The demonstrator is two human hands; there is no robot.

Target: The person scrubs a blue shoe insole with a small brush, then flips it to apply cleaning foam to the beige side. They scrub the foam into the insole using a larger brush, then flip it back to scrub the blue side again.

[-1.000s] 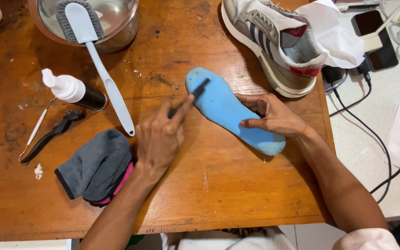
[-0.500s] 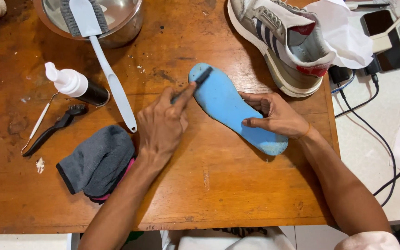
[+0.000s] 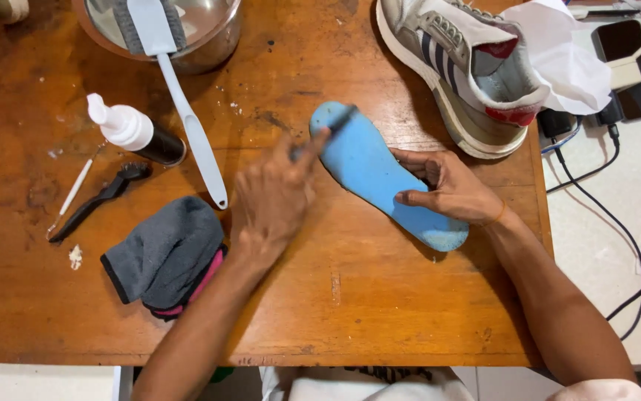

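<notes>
1. centre of the frame: the blue insole lies flat on the wooden tabletop, running from upper middle down to the right.
2. the left hand sits just left of it, blurred, its grip closed on a small dark brush whose tip lies on the insole's upper end.
3. the right hand presses on the insole's lower half, fingers spread flat across it, holding it down rather than wrapping it.
4. upper right: a grey and white sneaker with white paper stuffed inside, near the insole but not touching.
5. top left: a metal bowl with a long white brush leaning out of it.
6. left side: a small bottle with a white cap on its side, a black brush below it.
7. lower left: a grey cloth bunched over something pink, just beside the left wrist.
8. far right edge: a phone and dark cables off the tabletop.
</notes>
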